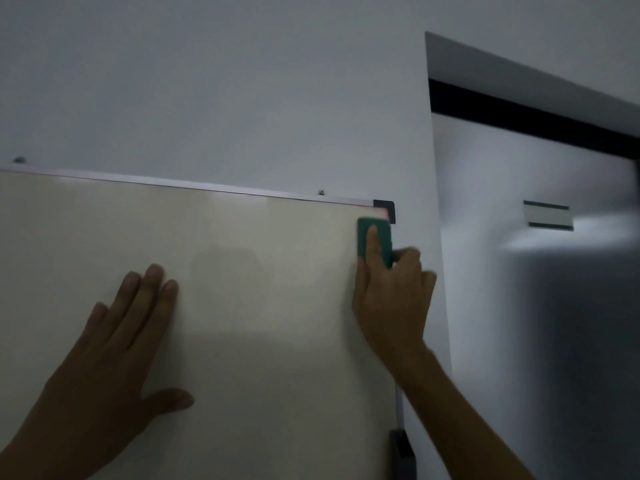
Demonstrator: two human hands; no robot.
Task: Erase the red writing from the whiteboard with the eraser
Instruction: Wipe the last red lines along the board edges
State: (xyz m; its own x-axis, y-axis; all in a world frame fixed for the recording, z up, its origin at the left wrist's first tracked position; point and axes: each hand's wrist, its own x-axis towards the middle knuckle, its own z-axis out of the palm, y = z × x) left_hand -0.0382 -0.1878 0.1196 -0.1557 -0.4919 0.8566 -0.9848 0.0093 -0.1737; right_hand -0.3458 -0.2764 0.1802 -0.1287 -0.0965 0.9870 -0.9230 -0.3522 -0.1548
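Observation:
A whiteboard (263, 237) hangs on the wall and fills the lower left of the head view. My right hand (391, 299) presses a green eraser (382, 242) flat against the board's upper right corner, index finger laid along its back. A faint pink-red smear (379, 212) shows just above the eraser, under the black corner cap (386, 206). My left hand (128, 327) lies flat on the board with its fingers spread, well to the left of the eraser. No other red writing is visible on the board.
The white wall (242, 98) runs above and to the right of the board. A shiny grey door (536, 306) with a small label plate (548, 215) stands at the right. A dark holder (401, 448) sits at the board's lower right edge.

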